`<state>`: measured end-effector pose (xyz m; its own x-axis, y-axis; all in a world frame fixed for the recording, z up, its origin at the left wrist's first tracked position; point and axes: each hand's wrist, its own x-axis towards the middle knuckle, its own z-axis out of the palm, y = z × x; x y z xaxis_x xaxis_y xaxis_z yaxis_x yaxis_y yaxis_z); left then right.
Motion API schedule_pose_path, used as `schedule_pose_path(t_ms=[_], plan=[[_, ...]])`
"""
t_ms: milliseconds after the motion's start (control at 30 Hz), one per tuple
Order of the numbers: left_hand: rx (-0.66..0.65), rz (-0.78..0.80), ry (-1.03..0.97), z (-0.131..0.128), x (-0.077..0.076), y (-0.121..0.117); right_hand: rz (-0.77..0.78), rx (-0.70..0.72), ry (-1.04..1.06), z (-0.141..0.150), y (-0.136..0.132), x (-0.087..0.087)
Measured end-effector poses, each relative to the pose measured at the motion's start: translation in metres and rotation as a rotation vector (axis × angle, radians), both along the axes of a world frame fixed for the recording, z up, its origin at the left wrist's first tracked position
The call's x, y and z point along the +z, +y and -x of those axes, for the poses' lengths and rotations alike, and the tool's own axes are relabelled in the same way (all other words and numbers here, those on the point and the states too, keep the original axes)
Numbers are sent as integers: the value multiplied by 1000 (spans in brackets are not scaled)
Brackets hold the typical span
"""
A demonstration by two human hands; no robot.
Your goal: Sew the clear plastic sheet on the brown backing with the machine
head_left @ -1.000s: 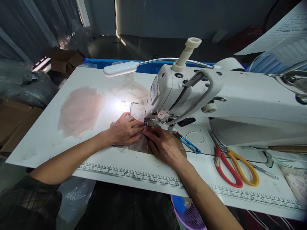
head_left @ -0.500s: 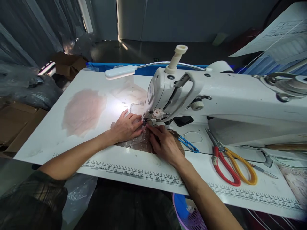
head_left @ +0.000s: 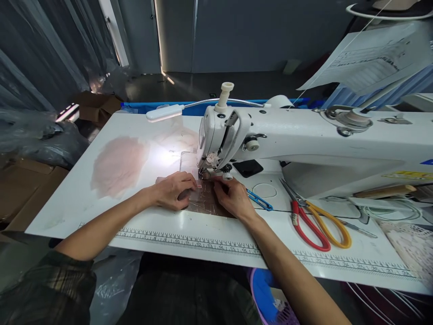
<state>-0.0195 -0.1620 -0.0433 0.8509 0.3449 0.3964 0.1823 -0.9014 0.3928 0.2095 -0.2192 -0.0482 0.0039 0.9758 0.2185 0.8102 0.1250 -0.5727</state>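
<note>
A person's left hand point(head_left: 173, 192), spread flat half a second ago, is now curled and drawn back from the needle of the sewing machine point(head_left: 304, 135); the right hand point(head_left: 235, 197) is bent at the knuckles. Whether either one pinches anything cannot be told. The gap between the hands has widened, baring more of the sheer fabric point(head_left: 208, 201), which lies on the desk point(head_left: 77, 198) between them. It looks brownish, thin and glossy, with pale thread-like lines. Blue snips point(head_left: 260, 200) rest just right of the right hand.
</note>
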Motion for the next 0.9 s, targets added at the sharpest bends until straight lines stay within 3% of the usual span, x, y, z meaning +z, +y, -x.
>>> schedule_pose_path(t_ms=[133, 233, 367, 467, 700, 900], plan=[[43, -52, 10, -1, 0, 1, 180, 125, -3, -9, 12, 11], [67, -109, 0, -3, 0, 0, 230, 213, 29, -15, 21, 14], [62, -187, -64, -5, 1, 0, 143, 162, 87, -14, 20, 9], [38, -252, -87, -6, -1, 1, 65, 216, 69, -10, 12, 7], [-2, -303, -57, -7, -9, 2, 34, 319, -224, -7, 5, 2], [-11, -413, -68, -7, -7, 1, 40, 299, -353, -6, 4, 0]])
